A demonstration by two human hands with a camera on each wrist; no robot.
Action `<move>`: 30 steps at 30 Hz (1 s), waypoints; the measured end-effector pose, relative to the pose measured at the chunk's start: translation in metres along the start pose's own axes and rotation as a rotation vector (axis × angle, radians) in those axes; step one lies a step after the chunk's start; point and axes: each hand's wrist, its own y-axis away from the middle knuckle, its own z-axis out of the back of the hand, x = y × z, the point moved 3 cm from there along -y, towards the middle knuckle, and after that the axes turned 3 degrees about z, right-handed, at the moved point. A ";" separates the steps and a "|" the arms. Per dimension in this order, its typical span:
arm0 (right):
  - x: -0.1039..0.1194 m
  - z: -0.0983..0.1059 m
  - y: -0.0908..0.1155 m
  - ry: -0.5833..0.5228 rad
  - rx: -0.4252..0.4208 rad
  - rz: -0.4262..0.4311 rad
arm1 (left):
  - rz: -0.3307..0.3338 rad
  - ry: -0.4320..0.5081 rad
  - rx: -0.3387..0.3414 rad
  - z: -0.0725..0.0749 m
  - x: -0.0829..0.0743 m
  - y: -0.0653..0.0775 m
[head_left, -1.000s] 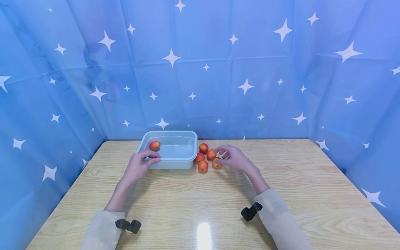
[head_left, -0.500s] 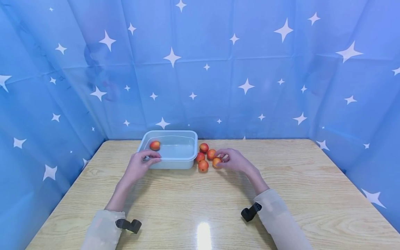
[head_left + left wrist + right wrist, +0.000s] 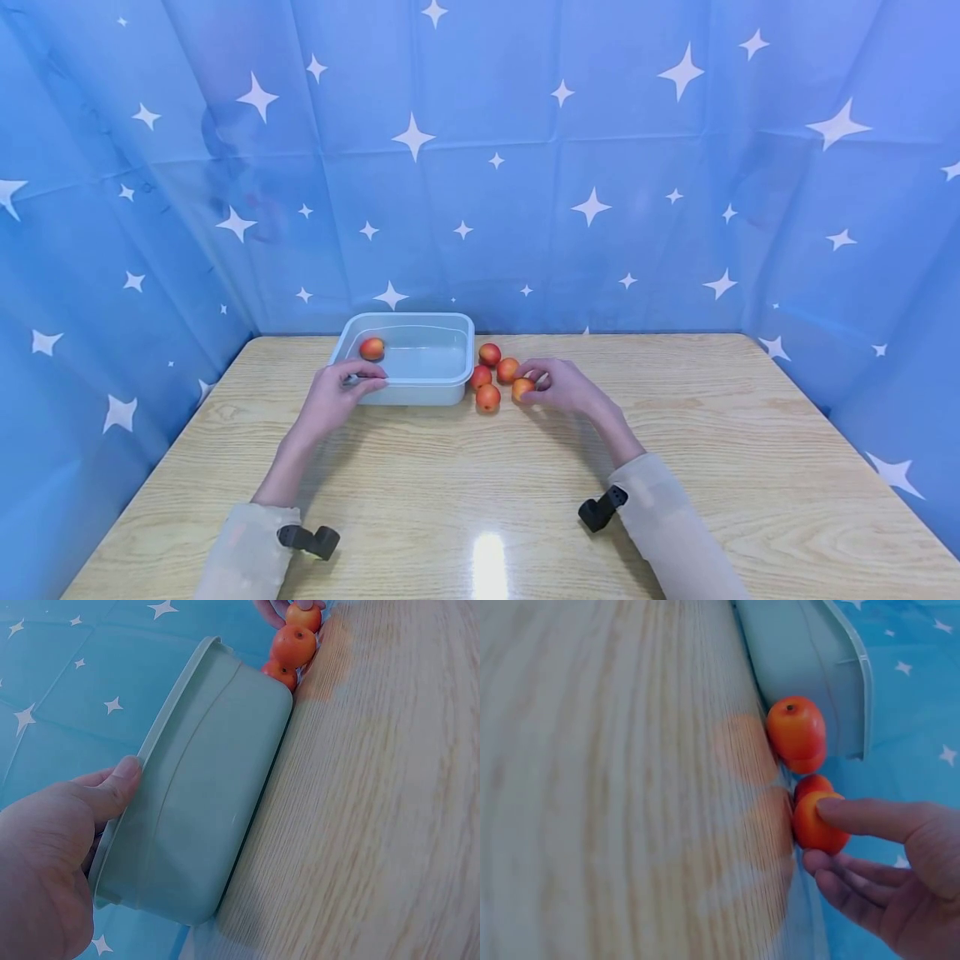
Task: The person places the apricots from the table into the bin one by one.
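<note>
A pale blue-green plastic container (image 3: pixel 412 395) stands at the back of the wooden table, with one red-orange fruit (image 3: pixel 372 348) inside at its left. My left hand (image 3: pixel 335 396) pinches its front rim near the left corner; the left wrist view shows the thumb (image 3: pixel 126 774) on the outside of the rim. Right of the container, my right hand (image 3: pixel 561 385) holds a small orange fruit (image 3: pixel 821 829) between thumb and fingers, low at the table. Several similar fruits (image 3: pixel 487 397) cluster between that hand and the container.
The wooden table (image 3: pixel 420 483) extends toward me and to both sides. A blue curtain with white stars (image 3: pixel 480 183) hangs close behind its back edge and along the sides. Each sleeve carries a black wrist camera (image 3: pixel 603 508).
My right hand's fingers have closed around the nearest fruit, which has shifted very slightly right. My left hand has stayed on the container's rim.
</note>
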 end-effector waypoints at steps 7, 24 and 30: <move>0.004 0.002 0.001 -0.013 -0.019 -0.012 | 0.006 0.004 -0.001 0.000 0.001 0.000; 0.025 0.012 -0.004 -0.048 -0.167 0.107 | 0.007 -0.004 -0.006 -0.001 0.004 -0.001; 0.037 0.014 -0.006 -0.061 -0.212 0.143 | -0.001 -0.001 -0.007 -0.001 0.004 -0.001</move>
